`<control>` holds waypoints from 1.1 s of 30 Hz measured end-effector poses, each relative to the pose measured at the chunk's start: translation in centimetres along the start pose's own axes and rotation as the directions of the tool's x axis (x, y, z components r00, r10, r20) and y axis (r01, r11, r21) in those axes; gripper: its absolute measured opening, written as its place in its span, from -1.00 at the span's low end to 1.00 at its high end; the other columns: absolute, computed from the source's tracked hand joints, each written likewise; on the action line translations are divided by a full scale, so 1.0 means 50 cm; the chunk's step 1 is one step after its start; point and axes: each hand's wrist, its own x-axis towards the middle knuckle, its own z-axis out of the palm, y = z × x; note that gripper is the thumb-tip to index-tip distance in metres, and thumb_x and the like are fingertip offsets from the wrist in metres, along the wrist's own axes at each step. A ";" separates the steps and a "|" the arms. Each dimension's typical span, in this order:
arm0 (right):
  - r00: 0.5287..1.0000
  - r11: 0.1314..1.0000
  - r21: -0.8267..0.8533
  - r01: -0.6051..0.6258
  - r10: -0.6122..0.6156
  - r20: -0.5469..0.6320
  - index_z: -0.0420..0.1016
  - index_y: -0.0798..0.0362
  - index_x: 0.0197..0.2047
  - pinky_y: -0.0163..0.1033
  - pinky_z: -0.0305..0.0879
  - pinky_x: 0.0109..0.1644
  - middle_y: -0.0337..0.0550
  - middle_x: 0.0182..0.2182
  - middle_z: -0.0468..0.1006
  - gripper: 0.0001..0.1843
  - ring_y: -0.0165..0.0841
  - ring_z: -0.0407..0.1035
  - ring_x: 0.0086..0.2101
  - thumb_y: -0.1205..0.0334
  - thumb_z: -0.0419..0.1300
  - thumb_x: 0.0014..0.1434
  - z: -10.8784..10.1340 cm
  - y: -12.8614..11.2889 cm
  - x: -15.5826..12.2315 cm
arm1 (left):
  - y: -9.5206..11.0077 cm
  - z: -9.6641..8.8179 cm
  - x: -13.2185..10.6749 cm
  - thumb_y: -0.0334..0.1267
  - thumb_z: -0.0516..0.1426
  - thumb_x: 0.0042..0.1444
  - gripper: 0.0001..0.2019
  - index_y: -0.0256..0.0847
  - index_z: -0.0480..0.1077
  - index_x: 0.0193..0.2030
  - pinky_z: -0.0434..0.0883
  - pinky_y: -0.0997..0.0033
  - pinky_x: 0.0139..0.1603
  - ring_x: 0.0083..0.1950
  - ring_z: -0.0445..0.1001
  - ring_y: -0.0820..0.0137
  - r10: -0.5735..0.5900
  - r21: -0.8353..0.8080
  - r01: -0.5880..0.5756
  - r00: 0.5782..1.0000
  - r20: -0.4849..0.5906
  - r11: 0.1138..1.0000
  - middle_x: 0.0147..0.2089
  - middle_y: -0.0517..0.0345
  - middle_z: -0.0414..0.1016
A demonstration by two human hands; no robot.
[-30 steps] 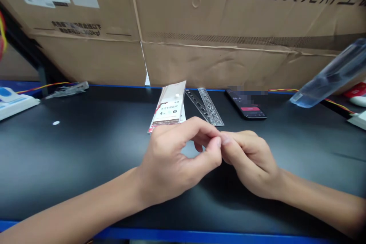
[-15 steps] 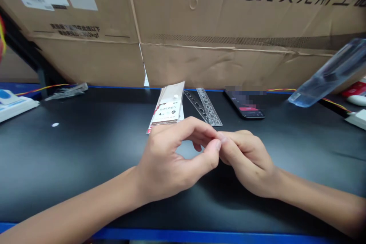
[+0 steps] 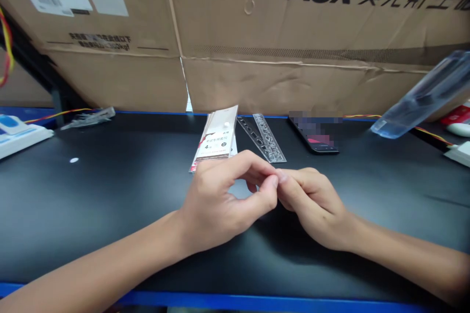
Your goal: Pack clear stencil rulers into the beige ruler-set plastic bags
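Note:
Over the black tabletop (image 3: 117, 195), my left hand (image 3: 231, 200) and my right hand (image 3: 314, 205) meet at their fingertips. The left thumb and fingers curl into a pinch. My right thumb presses on its bent index finger, right beside the left fingertips. Whatever lies between the fingertips, if anything, is too small or hidden to make out. Behind the left hand lies a stack of printed packets (image 3: 220, 132), partly covered by that hand. Two clear template rulers, one plain-looking (image 3: 254, 138) and one patterned (image 3: 270, 138), lie just past the fingers.
A phone (image 3: 314, 137) lies at the back right, near a tilted clear plastic bottle (image 3: 414, 102). A large cardboard box (image 3: 312, 78) stands along the rear edge. At left are a white power strip (image 3: 25, 139), crumpled clear plastic (image 3: 90, 118) and a small white disc (image 3: 74, 160).
Both hands stay joined at the fingertips, with only a slight shift to the left. The view has moved a little; the objects on the table lie as before.

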 end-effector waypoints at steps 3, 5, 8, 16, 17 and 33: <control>1.000 0.997 -0.082 0.006 -0.005 0.011 0.07 0.02 -0.48 -0.31 -0.04 -0.46 -0.37 -0.56 0.00 -0.58 -0.49 -0.10 -0.54 0.19 -0.08 0.46 -0.010 0.005 0.008 | -0.005 -0.004 0.004 -0.44 0.21 0.15 -0.94 -0.22 0.48 -0.27 0.46 0.64 -0.38 -0.44 0.52 0.58 0.027 0.053 -0.028 0.999 0.022 0.998 -0.39 0.28 0.60; 1.000 0.976 -0.217 0.028 -0.030 -0.006 0.07 0.02 -0.49 -0.31 0.00 -0.44 -0.37 -0.56 0.02 -0.58 -0.48 -0.06 -0.53 0.19 -0.05 0.44 -0.025 0.015 0.018 | -0.017 -0.013 0.011 -0.43 0.19 0.14 -0.94 -0.21 0.47 -0.28 0.46 0.61 -0.33 -0.44 0.50 0.56 0.043 0.141 -0.046 0.999 0.023 0.989 -0.41 0.30 0.57; 0.996 0.884 -0.467 0.026 -0.065 -0.068 0.26 0.03 -0.42 -0.28 0.15 -0.34 -0.30 -0.51 0.25 -0.71 -0.42 0.15 -0.47 0.22 0.06 0.38 -0.055 0.041 0.037 | -0.053 -0.035 0.026 -0.39 0.16 0.14 -0.95 -0.19 0.45 -0.29 0.47 0.51 -0.22 -0.38 0.52 0.49 0.002 0.300 0.000 1.000 -0.005 0.954 -0.37 0.26 0.57; 0.999 0.740 -0.673 0.014 0.025 0.049 0.50 0.01 0.13 0.06 0.25 0.28 0.03 0.15 0.48 -0.65 -0.09 0.35 0.15 0.22 0.12 0.30 -0.088 0.098 0.046 | -0.156 -0.086 0.044 0.11 0.14 0.13 -0.37 -0.20 0.30 0.26 0.29 -0.04 0.26 0.31 0.32 -0.03 -0.459 0.595 0.290 0.876 0.150 0.749 0.34 -0.11 0.32; 0.999 0.738 -0.674 0.013 0.025 0.046 0.51 0.01 0.13 0.05 0.26 0.28 0.03 0.15 0.48 -0.64 -0.10 0.36 0.15 0.22 0.11 0.31 -0.087 0.099 0.045 | -0.159 -0.087 0.043 0.17 0.12 0.13 -0.32 -0.20 0.28 0.29 0.27 -0.06 0.28 0.34 0.27 -0.06 -0.498 0.610 0.307 0.851 0.167 0.730 0.37 -0.11 0.28; 0.999 0.702 -0.712 -0.034 -0.005 -0.053 0.56 0.07 -0.08 -0.03 0.41 0.07 0.07 0.01 0.57 -0.76 -0.10 0.49 -0.02 0.17 0.14 0.31 -0.086 0.094 0.052 | -0.117 -0.064 0.040 0.24 0.00 0.22 -0.35 -0.18 0.30 0.26 0.16 -0.23 0.27 0.39 0.13 -0.13 -0.427 0.722 0.218 0.897 0.117 0.656 0.39 -0.20 0.19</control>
